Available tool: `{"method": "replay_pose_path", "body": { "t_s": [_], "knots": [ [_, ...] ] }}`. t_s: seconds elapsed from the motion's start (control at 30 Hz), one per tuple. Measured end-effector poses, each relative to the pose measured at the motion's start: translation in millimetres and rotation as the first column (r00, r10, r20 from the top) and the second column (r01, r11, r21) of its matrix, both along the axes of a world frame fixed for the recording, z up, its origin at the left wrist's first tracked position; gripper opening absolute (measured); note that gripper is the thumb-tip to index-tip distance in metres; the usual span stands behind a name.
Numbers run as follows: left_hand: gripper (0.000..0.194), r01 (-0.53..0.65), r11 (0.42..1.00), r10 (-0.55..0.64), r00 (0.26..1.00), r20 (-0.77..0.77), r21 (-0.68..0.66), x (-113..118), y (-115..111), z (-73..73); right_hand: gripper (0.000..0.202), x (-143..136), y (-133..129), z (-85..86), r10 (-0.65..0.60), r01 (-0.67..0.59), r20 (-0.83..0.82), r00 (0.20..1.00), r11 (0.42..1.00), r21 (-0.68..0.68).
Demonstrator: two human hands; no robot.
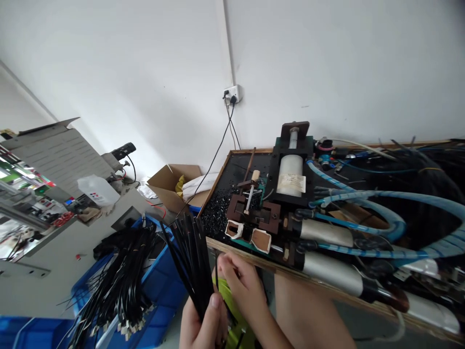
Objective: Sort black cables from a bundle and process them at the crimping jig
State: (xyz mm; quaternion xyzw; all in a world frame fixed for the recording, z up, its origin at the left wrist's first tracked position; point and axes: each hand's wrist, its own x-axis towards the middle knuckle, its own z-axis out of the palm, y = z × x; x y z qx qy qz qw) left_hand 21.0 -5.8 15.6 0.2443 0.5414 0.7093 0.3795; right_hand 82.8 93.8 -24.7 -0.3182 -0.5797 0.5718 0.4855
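My left hand point(204, 322) is closed around an upright bundle of black cables point(192, 261), whose loose ends fan out above the fist. Just right of it, my right hand point(242, 281) is closed, fingers pinched at a single black cable point(217, 271) standing apart from the bundle. Both hands are at the near edge of the workbench point(232, 246), over my lap. Beyond the right hand sits a brown metal clamp fixture point(269, 215), with two white-edged brown pads point(260, 240) in front of it. The lower ends of the held cables are partly hidden.
At left, a blue bin point(165, 286) holds many black cables with metal connectors point(127, 291). A cardboard box point(170, 182) stands behind. Pneumatic cylinders point(327, 232) and blue hoses point(395, 196) cover the bench's right side. Black scraps point(218, 208) litter its left. A grey machine table point(87, 242) stands far left.
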Motion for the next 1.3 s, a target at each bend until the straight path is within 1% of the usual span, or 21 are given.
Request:
{"method": "replay_pose_path", "body": {
  "t_s": [0.03, 0.1, 0.2, 0.27, 0.33, 0.37, 0.43, 0.57, 0.67, 0.77, 0.8, 0.87, 0.97, 1.03, 1.1, 1.17, 1.2, 1.3],
  "knots": [
    [0.051, -0.005, 1.000, 0.005, 1.000, 0.015, -0.013, 0.4, 1.0, -0.5, 0.045, 4.9, -3.8, 4.1, -0.028, 0.030, -0.044, 0.999, 0.999, 0.041],
    [0.051, -0.019, 0.998, 0.022, 0.999, 0.031, -0.068, 1.2, 2.0, -2.4, 0.041, 14.0, -12.9, 10.3, -0.028, 0.041, -0.105, 0.994, 0.992, 0.122],
    [0.062, -0.037, 0.986, 0.037, 0.999, 0.000, -0.161, 1.5, 2.1, -6.1, 0.023, 23.5, -23.7, 15.2, -0.098, 0.115, -0.104, 0.990, 0.977, 0.178],
    [0.063, -0.044, 0.980, 0.035, 0.998, -0.050, -0.192, 0.8, 3.1, -7.4, 0.022, 26.6, -24.9, 17.7, -0.120, 0.130, -0.075, 0.990, 0.979, 0.158],
    [0.060, -0.047, 0.980, 0.031, 0.996, -0.084, -0.194, -0.6, 5.6, -7.1, 0.028, 27.5, -21.1, 20.6, -0.059, 0.066, -0.060, 0.996, 0.990, 0.123],
    [0.059, -0.044, 0.980, 0.028, 0.996, -0.086, -0.192, -1.3, 7.3, -6.4, 0.034, 27.1, -18.2, 21.7, -0.022, 0.030, -0.074, 0.997, 0.993, 0.110],
    [0.059, -0.045, 0.982, 0.029, 0.996, -0.087, -0.183, -2.7, 11.2, -4.2, 0.041, 24.6, -12.4, 21.9, 0.006, 0.005, -0.138, 0.990, 0.996, 0.086],
    [0.059, -0.073, 0.985, 0.055, 0.992, -0.116, -0.158, -4.2, 17.0, -0.1, 0.047, 14.8, -6.8, 11.3, -0.004, 0.000, -0.252, 0.968, 1.000, -0.015],
    [0.062, -0.070, 0.983, 0.060, 0.996, -0.068, -0.171, -3.5, 18.2, 1.0, 0.050, 8.6, -7.1, 1.1, -0.035, 0.023, -0.289, 0.957, 0.999, -0.045],
    [0.059, -0.074, 0.987, 0.069, 0.997, -0.037, -0.143, -2.9, 19.2, 0.6, 0.050, 6.5, -7.5, -3.1, -0.073, 0.053, -0.310, 0.948, 0.996, -0.074],
    [0.057, -0.077, 0.989, 0.073, 0.997, -0.035, -0.127, -3.2, 19.9, 0.4, 0.050, 6.7, -7.2, -3.1, -0.068, 0.042, -0.326, 0.943, 0.995, -0.086],
    [0.053, -0.099, 0.989, 0.095, 0.995, -0.034, -0.107, -4.8, 21.7, 0.2, 0.046, 7.8, -6.1, -2.1, -0.017, -0.018, -0.375, 0.927, 0.996, -0.090],
    [0.055, -0.170, 0.978, 0.169, 0.985, -0.017, -0.122, -8.9, 24.9, 0.5, 0.040, 9.4, -4.7, 0.2, 0.092, -0.116, -0.432, 0.897, 0.993, -0.031],
    [0.057, -0.195, 0.972, 0.196, 0.981, -0.005, -0.131, -12.4, 26.9, 0.6, 0.034, 8.8, -5.1, 1.3, 0.156, -0.186, -0.458, 0.875, 0.982, -0.021],
    [0.056, -0.193, 0.973, 0.193, 0.981, -0.012, -0.127, -16.8, 28.7, -0.7, 0.027, 6.4, -6.9, 1.8, 0.205, -0.267, -0.505, 0.838, 0.962, -0.053],
    [0.053, -0.193, 0.974, 0.190, 0.981, -0.034, -0.121, -22.7, 30.3, -4.5, 0.025, 2.0, -9.6, 1.3, 0.210, -0.315, -0.562, 0.800, 0.944, -0.096],
    [0.053, -0.193, 0.974, 0.189, 0.981, -0.039, -0.119, -26.3, 31.2, -7.4, 0.026, -1.0, -11.0, 0.6, 0.192, -0.317, -0.583, 0.789, 0.941, -0.119],
    [0.057, -0.175, 0.973, 0.176, 0.984, -0.010, -0.148, -38.8, 35.1, -17.5, 0.031, -12.9, -14.9, -3.8, 0.082, -0.291, -0.658, 0.749, 0.932, -0.214]
  ]
}}
